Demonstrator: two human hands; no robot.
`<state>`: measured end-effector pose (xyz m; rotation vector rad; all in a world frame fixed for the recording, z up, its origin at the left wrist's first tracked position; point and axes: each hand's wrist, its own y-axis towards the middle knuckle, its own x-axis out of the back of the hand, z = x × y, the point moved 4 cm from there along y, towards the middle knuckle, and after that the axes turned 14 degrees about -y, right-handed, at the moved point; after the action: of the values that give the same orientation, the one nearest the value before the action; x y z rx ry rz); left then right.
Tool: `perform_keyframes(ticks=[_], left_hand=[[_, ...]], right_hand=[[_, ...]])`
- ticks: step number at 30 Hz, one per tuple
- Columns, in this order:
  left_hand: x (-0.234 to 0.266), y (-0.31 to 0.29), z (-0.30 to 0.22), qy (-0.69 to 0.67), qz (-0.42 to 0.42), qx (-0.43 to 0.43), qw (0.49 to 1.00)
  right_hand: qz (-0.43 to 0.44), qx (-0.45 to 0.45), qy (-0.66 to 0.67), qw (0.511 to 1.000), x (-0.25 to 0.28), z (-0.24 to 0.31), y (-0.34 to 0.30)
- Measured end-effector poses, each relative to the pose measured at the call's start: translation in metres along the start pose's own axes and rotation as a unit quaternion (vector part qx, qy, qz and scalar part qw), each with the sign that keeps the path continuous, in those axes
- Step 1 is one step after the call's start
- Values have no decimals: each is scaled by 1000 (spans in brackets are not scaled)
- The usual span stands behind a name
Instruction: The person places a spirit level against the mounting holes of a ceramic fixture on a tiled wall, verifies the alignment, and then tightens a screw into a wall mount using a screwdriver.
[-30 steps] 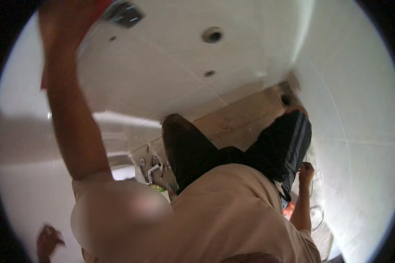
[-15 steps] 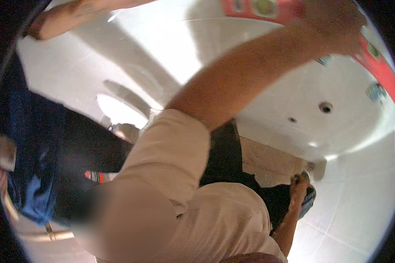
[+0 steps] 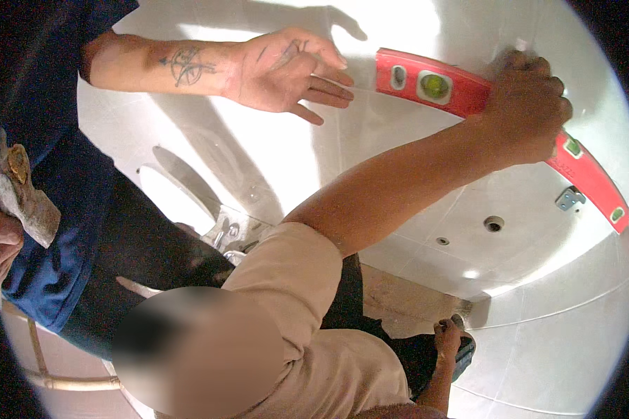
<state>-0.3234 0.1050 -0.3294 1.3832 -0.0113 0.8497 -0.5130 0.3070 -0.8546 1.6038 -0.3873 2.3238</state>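
My left hand (image 3: 528, 105), its arm coming out of a beige sleeve, is closed around the middle of a red spirit level (image 3: 461, 98). The level lies along the pale tiled wall (image 3: 426, 202), sloping down to the right in the picture, with its green vials showing. Beneath its right half sits a small metal bracket (image 3: 569, 199) on the wall. Far lower, beside my dark-trousered leg and foot, my right hand (image 3: 447, 336) is curled closed; what its fingers hold, if anything, is too small to make out.
On the left, a co-worker in navy stretches an open hand (image 3: 293, 77) toward the level's left end. Their other hand grips a dirty pale piece (image 3: 28, 199). A round hole (image 3: 494, 223) opens in the wall. Chrome fittings (image 3: 230, 234) show left of my sleeve. Blur hides the lower left.
The view has shifted, so the level, wall holes and bracket sit lower in the picture. The co-worker's forearm has come further in, palm open. My left hand keeps hold of the level.
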Motion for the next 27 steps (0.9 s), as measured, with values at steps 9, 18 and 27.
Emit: perform_keyframes(ticks=[9,18,27], left_hand=[[6,-6,5,-12,-55,-21,998],[13,2,-8,-40,-55,-7,998],[7,-4,6,-76,9,41,996]], right_hand=[[31,-19,12,999,16,29,-14],[17,-32,29,999,21,16,-21],[48,-67,17,996,24,20,-21]])
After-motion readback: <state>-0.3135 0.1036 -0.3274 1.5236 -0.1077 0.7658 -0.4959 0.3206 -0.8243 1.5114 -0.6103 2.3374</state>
